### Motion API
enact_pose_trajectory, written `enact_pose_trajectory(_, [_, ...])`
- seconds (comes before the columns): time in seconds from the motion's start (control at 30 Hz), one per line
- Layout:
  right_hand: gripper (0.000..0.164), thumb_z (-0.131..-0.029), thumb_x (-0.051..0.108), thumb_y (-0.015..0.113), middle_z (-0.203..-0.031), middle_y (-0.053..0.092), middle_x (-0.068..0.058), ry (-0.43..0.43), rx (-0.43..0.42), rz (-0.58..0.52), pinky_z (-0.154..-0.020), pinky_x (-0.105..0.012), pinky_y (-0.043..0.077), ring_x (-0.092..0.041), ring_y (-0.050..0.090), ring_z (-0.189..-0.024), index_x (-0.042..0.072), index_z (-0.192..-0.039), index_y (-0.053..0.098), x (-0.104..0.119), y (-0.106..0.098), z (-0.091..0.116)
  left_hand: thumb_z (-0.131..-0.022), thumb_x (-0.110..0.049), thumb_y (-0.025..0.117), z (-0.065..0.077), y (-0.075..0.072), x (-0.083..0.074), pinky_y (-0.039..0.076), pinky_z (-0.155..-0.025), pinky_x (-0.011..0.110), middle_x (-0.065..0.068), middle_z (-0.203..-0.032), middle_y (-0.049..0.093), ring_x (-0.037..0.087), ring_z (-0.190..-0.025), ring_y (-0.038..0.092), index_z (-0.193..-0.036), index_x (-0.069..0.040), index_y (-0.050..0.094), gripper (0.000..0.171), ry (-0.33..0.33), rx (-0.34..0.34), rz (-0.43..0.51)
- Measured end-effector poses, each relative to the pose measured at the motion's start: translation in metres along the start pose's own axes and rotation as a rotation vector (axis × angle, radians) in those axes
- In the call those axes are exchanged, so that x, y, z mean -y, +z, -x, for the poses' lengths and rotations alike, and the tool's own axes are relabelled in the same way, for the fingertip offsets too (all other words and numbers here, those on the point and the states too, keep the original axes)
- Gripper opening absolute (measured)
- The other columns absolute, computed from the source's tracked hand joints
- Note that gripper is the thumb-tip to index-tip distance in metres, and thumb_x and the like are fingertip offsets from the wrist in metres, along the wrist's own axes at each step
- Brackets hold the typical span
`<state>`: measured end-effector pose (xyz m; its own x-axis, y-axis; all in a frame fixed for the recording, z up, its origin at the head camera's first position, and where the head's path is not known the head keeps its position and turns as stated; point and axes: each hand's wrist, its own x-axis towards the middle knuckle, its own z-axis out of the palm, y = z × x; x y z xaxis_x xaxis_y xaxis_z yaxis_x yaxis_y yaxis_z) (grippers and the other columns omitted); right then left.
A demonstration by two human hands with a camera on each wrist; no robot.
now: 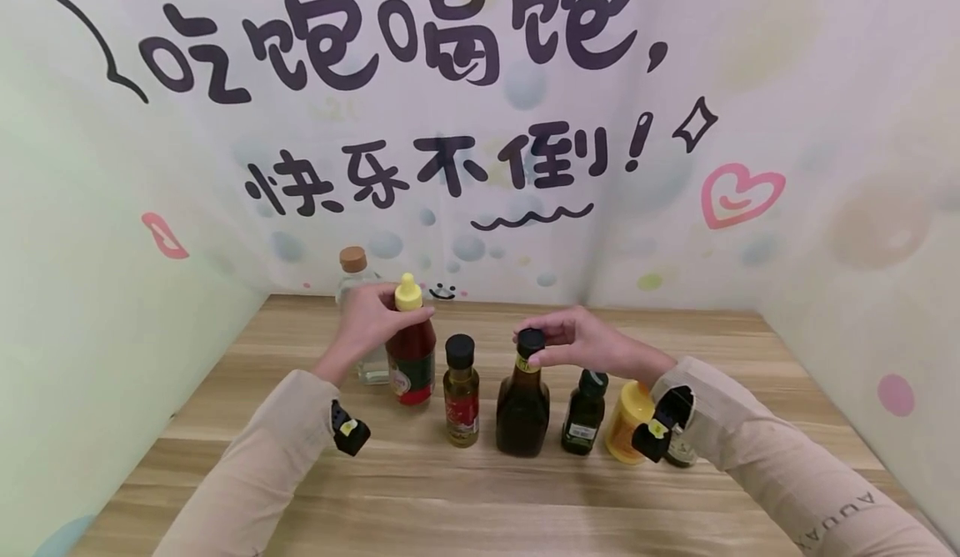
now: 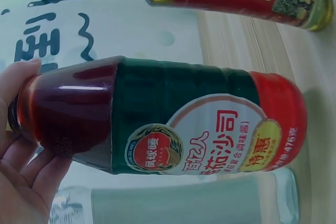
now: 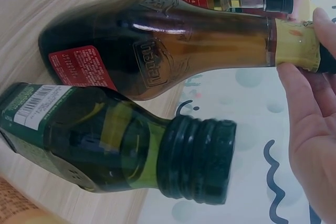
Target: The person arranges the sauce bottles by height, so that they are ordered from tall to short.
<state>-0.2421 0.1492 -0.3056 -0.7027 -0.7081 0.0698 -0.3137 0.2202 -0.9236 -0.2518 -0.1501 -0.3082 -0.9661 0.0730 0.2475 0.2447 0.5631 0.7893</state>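
Observation:
My left hand [image 1: 372, 317] grips a ketchup bottle [image 1: 412, 365] just under its yellow cap, fingers and thumb around the neck. In the left wrist view the bottle [image 2: 184, 121] shows a green label and a red base. My right hand [image 1: 588, 342] holds the neck of a dark brown sauce bottle [image 1: 522, 415], close below its black cap. A yellow band wraps that neck in the right wrist view, where a red label shows on the bottle [image 3: 142, 45]. Between the two held bottles stands a small oil bottle [image 1: 461, 394] with a red label and black cap.
A clear bottle [image 1: 353, 261] with an orange-brown cap stands behind the left hand, partly hidden. Right of the sauce bottle are a small dark green bottle [image 1: 583, 415], a yellow-lidded jar [image 1: 624, 432] and another container [image 1: 681, 453] mostly behind the right wrist. A printed wall backs the wooden table [image 1: 450, 507].

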Motion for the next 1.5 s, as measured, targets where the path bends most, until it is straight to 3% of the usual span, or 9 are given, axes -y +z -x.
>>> enact_pose_trajectory(0.3, [0.039, -0.08, 0.009, 0.064, -0.1, 0.059, -0.015, -0.001, -0.004, -0.004, -0.071, -0.033, 0.051, -0.02, 0.06, -0.084, 0.0, -0.118, 0.054, 0.0, 0.0, 0.0, -0.068, -0.032, 0.075, -0.007, 0.021, -0.002, 0.046, -0.056, 0.027, 0.005, -0.073, 0.065, 0.015, -0.063, 0.057, -0.077, -0.005, 0.068, 0.03, 0.015, -0.074, -0.076])
enact_pose_trajectory(0.57, [0.04, -0.08, 0.008, 0.064, -0.099, 0.059, -0.015, 0.006, -0.003, -0.004, -0.071, -0.033, 0.051, -0.02, 0.06, -0.084, 0.0, -0.118, 0.053, 0.001, 0.0, 0.0, -0.069, -0.029, 0.075, -0.012, 0.035, 0.003, 0.05, -0.063, 0.031, 0.011, -0.09, 0.066, 0.019, -0.074, 0.061, -0.094, -0.002, 0.068, 0.038, 0.042, -0.104, -0.065])
enact_pose_trajectory(1.07, [0.037, -0.081, 0.01, 0.064, -0.099, 0.059, -0.014, 0.004, -0.005, 0.038, -0.071, -0.032, 0.051, -0.02, 0.06, -0.083, 0.002, -0.116, 0.055, -0.001, 0.001, 0.0, -0.071, -0.033, 0.073, -0.02, 0.047, 0.011, 0.048, -0.061, 0.033, 0.007, -0.08, 0.066, 0.019, -0.069, 0.058, -0.082, -0.005, 0.067, 0.03, 0.009, -0.19, -0.073])
enact_pose_trajectory(1.5, [0.038, -0.081, 0.011, 0.064, -0.1, 0.059, -0.013, 0.018, -0.012, 0.038, -0.071, -0.031, 0.05, -0.02, 0.059, -0.083, 0.003, -0.117, 0.055, -0.001, 0.001, 0.0, -0.072, -0.034, 0.072, -0.026, 0.048, 0.019, 0.049, -0.066, 0.034, 0.009, -0.084, 0.065, 0.021, -0.075, 0.059, -0.083, -0.005, 0.064, 0.033, -0.048, -0.197, -0.036])
